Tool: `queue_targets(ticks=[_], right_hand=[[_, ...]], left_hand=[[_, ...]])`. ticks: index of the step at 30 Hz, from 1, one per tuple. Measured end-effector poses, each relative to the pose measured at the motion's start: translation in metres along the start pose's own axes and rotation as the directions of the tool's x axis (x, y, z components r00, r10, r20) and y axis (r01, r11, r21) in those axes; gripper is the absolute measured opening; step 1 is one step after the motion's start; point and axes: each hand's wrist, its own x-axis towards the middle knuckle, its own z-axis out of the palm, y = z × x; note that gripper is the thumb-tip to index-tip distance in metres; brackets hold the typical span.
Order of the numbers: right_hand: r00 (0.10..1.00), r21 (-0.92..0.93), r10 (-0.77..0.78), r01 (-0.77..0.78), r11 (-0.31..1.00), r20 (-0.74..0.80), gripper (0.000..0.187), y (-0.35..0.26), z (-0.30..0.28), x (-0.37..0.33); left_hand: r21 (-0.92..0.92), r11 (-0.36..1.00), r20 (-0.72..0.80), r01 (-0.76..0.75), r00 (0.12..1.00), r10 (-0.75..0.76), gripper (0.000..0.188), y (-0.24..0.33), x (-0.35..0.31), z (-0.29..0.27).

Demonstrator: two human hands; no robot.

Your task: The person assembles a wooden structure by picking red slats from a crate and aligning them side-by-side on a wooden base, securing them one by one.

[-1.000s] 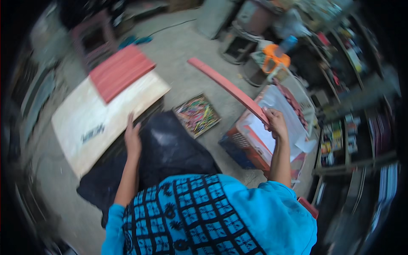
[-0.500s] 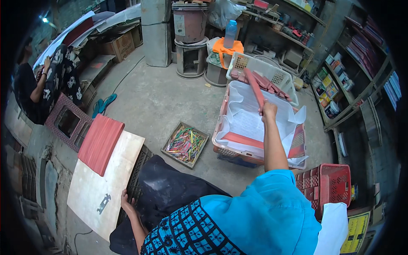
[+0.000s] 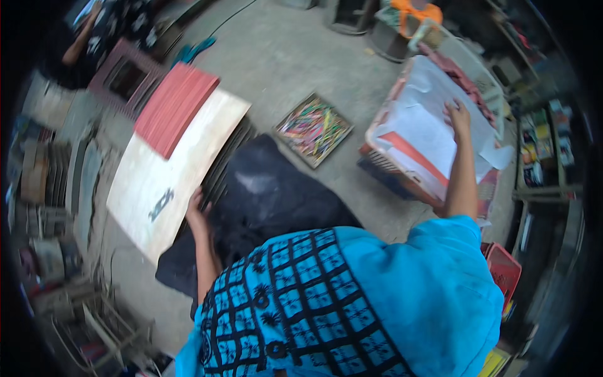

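Over the white paper sheet (image 3: 427, 107) lining a plastic basket, my right hand (image 3: 458, 117) reaches out with its fingers apart and nothing visible in it; motion smears it somewhat. A flat red strip (image 3: 411, 157) lies partly under the paper near the basket's near side. My left hand (image 3: 196, 210) rests at the right edge of a pale wooden board (image 3: 144, 182), its fingers slightly apart. On the board's far end sits a stack of red strips (image 3: 176, 110), and nearer me lies a small metal piece with notched ends (image 3: 161, 205).
A shallow tray of colourful thin sticks (image 3: 314, 129) stands on the floor between board and basket. Behind the lined basket is a pale basket (image 3: 483, 69) with red pieces. At far left, a person (image 3: 75, 50) sits near a plastic stool (image 3: 125, 78). Shelves line the right side.
The red strip has left my right hand, which has opened over the paper. The view has shifted and tilted downward. My left hand stays by the board's edge.
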Motion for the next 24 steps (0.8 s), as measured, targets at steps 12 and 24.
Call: queue_targets(ticks=[12,24], right_hand=[[0.558,-0.588,0.326,0.388,0.71,0.763,0.097,0.053,0.016,-0.064],[0.642,-0.601,0.258,0.398,0.693,0.722,0.104,0.052,0.02,-0.078]], left_hand=[[-0.451,0.867,0.831,-0.212,0.253,0.495,0.071,0.222,-0.122,0.103],[-0.594,0.669,0.531,0.447,-0.407,0.743,0.06,0.255,-0.178,0.188]])
